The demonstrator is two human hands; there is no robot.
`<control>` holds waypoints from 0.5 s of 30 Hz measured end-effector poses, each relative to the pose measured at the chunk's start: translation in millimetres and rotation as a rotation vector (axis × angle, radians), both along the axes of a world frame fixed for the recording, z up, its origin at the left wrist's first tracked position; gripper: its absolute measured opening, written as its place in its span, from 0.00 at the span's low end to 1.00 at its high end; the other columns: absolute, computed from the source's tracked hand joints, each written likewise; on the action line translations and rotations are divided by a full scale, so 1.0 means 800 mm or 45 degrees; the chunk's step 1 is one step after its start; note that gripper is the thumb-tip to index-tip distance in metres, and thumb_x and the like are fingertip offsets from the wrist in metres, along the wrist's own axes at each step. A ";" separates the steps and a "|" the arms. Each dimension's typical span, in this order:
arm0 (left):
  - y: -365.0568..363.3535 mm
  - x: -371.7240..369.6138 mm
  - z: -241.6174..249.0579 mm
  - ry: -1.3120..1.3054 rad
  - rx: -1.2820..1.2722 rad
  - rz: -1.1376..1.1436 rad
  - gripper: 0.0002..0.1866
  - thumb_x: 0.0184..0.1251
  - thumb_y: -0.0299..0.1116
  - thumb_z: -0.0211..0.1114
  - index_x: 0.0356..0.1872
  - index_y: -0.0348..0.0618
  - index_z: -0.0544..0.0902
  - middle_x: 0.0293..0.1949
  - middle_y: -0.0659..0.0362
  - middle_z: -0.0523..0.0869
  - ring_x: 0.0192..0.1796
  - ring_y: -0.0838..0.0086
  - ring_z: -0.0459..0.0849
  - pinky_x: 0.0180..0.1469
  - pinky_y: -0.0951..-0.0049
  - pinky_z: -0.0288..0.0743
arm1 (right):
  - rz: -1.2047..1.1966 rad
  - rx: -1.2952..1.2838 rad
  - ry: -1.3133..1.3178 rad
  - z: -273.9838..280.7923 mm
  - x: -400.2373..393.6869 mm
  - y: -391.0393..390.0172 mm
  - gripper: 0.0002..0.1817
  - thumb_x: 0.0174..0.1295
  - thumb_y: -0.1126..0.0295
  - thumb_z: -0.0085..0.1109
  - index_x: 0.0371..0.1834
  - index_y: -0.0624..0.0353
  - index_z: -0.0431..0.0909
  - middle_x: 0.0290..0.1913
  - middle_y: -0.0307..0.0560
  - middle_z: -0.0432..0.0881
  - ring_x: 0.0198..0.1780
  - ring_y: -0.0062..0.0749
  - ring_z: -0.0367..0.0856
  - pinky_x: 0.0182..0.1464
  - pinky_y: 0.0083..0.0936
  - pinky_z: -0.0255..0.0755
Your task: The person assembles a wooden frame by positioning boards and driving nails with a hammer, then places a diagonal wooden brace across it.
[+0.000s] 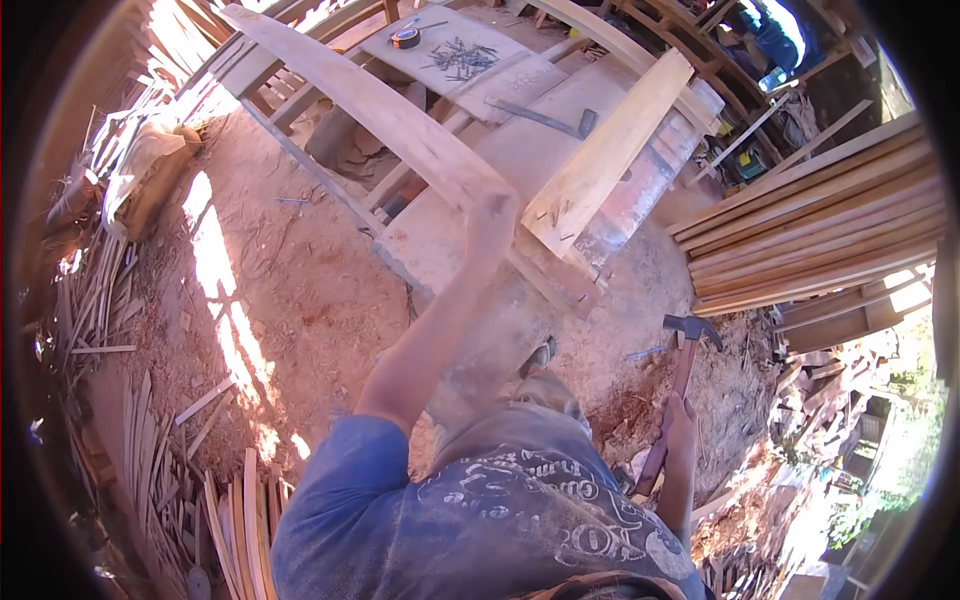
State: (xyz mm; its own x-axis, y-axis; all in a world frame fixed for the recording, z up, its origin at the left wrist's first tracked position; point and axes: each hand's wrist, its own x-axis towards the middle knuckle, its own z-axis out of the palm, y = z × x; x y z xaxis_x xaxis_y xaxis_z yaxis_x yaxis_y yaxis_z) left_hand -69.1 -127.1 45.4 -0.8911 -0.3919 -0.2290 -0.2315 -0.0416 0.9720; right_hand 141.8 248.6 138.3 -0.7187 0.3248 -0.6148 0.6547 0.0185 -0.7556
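My right hand (679, 418) is wrapped round the handle of a claw hammer (686, 345), held out to the right with its head up. My left hand (492, 212) grips the near end of a long wooden board (370, 100), which runs away to the upper left over the workbench (535, 155); the fingers are partly hidden. Just right of that hand, a shorter, paler board (615, 150) lies at an angle, with what look like nails in its near end. Below them a wooden piece (555, 275) sticks out at the bench's near edge.
On the bench lie a pile of nails (463, 60), a tape measure (405, 38) and a try square (545, 117). Stacked planks (815, 225) stand at the right. Thin wood strips (240, 520) lie at the lower left, on a dusty dirt floor (290, 260).
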 end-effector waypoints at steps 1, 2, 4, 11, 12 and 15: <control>0.016 0.026 0.010 -0.054 0.156 -0.029 0.19 0.69 0.40 0.62 0.48 0.32 0.86 0.36 0.51 0.91 0.36 0.67 0.88 0.43 0.67 0.81 | -0.008 -0.047 0.021 -0.002 -0.003 0.008 0.12 0.76 0.58 0.51 0.39 0.54 0.70 0.19 0.37 0.71 0.13 0.22 0.68 0.14 0.22 0.65; 0.028 0.030 0.005 -0.016 0.127 0.029 0.18 0.69 0.39 0.63 0.48 0.32 0.86 0.34 0.52 0.90 0.33 0.69 0.87 0.39 0.68 0.80 | -0.013 -0.090 0.041 -0.002 -0.006 0.014 0.11 0.76 0.59 0.51 0.39 0.53 0.70 0.19 0.38 0.71 0.13 0.22 0.68 0.14 0.22 0.65; 0.048 0.034 -0.012 0.056 0.074 0.147 0.17 0.68 0.37 0.64 0.48 0.33 0.86 0.32 0.55 0.89 0.26 0.74 0.85 0.32 0.70 0.79 | 0.005 -0.091 0.063 0.014 -0.023 0.007 0.13 0.76 0.57 0.51 0.39 0.53 0.71 0.20 0.37 0.70 0.14 0.22 0.68 0.15 0.22 0.65; 0.062 0.032 0.030 -0.168 0.243 0.108 0.13 0.70 0.32 0.64 0.48 0.34 0.87 0.21 0.63 0.80 0.17 0.78 0.76 0.20 0.72 0.68 | 0.225 -0.200 0.158 0.039 -0.083 -0.006 0.13 0.77 0.57 0.51 0.40 0.54 0.71 0.21 0.37 0.71 0.14 0.22 0.68 0.15 0.20 0.64; 0.064 0.033 0.029 -0.163 0.348 0.123 0.12 0.69 0.32 0.64 0.45 0.33 0.87 0.20 0.65 0.78 0.17 0.79 0.74 0.19 0.73 0.66 | 0.264 -0.192 0.169 0.036 -0.091 -0.003 0.13 0.77 0.57 0.52 0.41 0.54 0.71 0.21 0.37 0.71 0.14 0.22 0.68 0.15 0.20 0.64; 0.069 0.032 0.020 -0.164 0.395 0.222 0.09 0.70 0.31 0.65 0.38 0.34 0.86 0.19 0.67 0.74 0.16 0.81 0.70 0.18 0.75 0.62 | 0.369 -0.191 0.166 0.020 -0.116 0.018 0.13 0.77 0.58 0.52 0.41 0.55 0.71 0.21 0.38 0.71 0.14 0.21 0.68 0.15 0.19 0.65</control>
State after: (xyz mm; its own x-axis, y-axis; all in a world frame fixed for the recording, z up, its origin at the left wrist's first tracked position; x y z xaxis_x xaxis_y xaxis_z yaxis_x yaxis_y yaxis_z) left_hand -43.6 -71.8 61.3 -0.7733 -0.4297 -0.4662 -0.3142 -0.3790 0.8704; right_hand 49.0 262.7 154.0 -0.8436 0.0086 -0.5369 0.5360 0.0718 -0.8411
